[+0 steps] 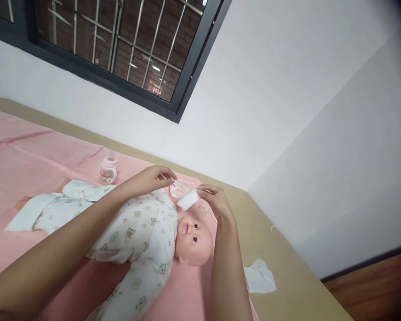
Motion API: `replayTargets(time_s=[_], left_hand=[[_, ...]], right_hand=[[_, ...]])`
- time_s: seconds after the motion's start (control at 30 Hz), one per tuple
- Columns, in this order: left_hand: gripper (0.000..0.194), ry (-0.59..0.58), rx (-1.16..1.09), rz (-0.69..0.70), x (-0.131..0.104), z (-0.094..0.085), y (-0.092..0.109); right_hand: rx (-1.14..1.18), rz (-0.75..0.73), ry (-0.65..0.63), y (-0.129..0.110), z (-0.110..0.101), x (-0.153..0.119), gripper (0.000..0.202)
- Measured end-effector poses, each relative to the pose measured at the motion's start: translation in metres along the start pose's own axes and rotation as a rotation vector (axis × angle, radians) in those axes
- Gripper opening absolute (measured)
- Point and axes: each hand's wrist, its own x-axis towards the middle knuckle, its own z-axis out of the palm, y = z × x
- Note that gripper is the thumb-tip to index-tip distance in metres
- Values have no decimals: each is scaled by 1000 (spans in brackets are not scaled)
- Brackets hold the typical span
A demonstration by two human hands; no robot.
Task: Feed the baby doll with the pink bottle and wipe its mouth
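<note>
My right hand (217, 201) pinches the edge of a white folded tissue (188, 200), held just above the doll's head. Across from it, my left hand (157, 178) has its thumb and fingertips drawn together; whatever they hold is too small to make out. Close below those fingertips is a small clear packet with print (177, 191); whether they touch it I cannot tell. A baby doll (194, 243) lies face up under my forearms, its head toward the right. It wears a white outfit (133, 227) printed with green and pink figures.
A pink baby bottle (108, 170) stands beyond the doll on a pink mat (16, 151). The mat covers part of a beige tabletop (254, 227). A crumpled white tissue (260, 277) lies at the right. A white wall (234, 111) and a barred window (120, 44) rise behind.
</note>
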Motion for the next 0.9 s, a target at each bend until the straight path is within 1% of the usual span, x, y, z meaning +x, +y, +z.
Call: replayTargets(time_s=[0.07,0.17,0.27,0.33,0.43,0.53,0.6,0.67,0.8,0.9], left_hand=[[34,-20,0,25,0,5,1],[43,-70,8,65,-1,8,2],[50,-131,37,134,-3,4,3],[46,-163,70,174,-4,0,3],[38,-214,90,163,-6,-4,3],[34,-293,18,154,-9,-6,7],[28,-322,-47,197,-11,-6,11],[24,-302,-92,248,-14,-6,17],[17,-275,-171,326,-19,-10,24],[14,-306,-234,369,-21,-13,24]], right_hand=[[-18,-47,-43,-13,11,-6,23],[-30,-136,-204,-32,27,-18,19],[-51,-191,-353,-49,37,-32,15],[-61,-220,-396,-57,41,-40,12],[-49,-253,-402,-64,43,-48,10],[-36,-270,-370,-67,42,-52,10],[-38,-272,-341,-68,41,-53,12],[-50,-277,-315,-67,39,-52,13],[-41,-296,-259,-58,28,-43,11],[72,-247,-213,-39,17,-29,12]])
